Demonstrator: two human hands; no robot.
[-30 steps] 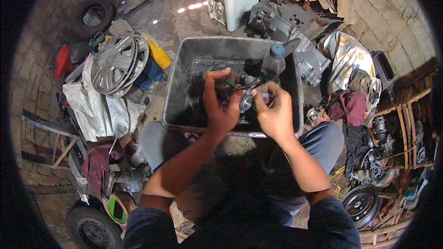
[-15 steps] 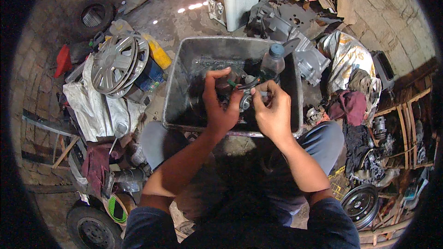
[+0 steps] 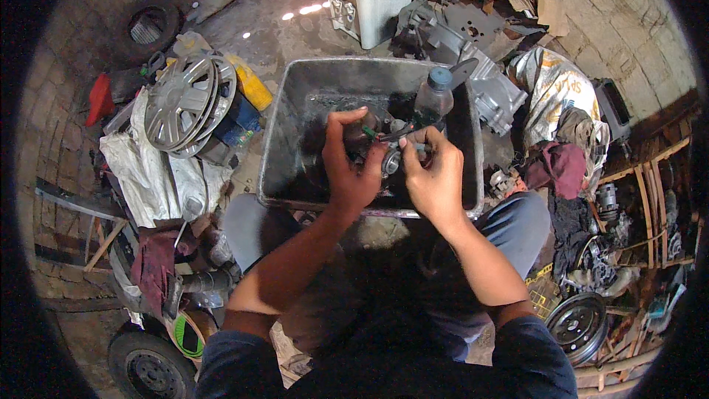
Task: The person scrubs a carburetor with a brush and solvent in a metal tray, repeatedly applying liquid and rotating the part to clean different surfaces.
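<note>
Both hands work over a dark rectangular tub [image 3: 275, 155] between my knees. My left hand [image 3: 350, 166] has its index finger raised, and its thumb presses at a short dark wire [image 3: 397, 134] with a green end and a bit of red. Its other fingertips are hidden. On the wire's other end, my right hand [image 3: 437, 170] closes with thumb and bent fingers. Just under the wire, between the hands, is a round silver metal part [image 3: 391, 162]; what supports it is hidden. A rounded brownish part [image 3: 359, 131] lies in shadow behind my left hand.
A clear bottle with a blue cap [image 3: 440, 78] stands in the tub's right side. Left are hubcaps [image 3: 181, 103], a yellow container [image 3: 252, 85] and a white sack [image 3: 133, 170]. A metal housing [image 3: 491, 92] lies right; a white box [image 3: 377, 0] stands beyond the tub.
The wire has tilted slightly and sits a little lower between the fingers. Both hands keep nearly the same pose; the whole view has shifted slightly.
</note>
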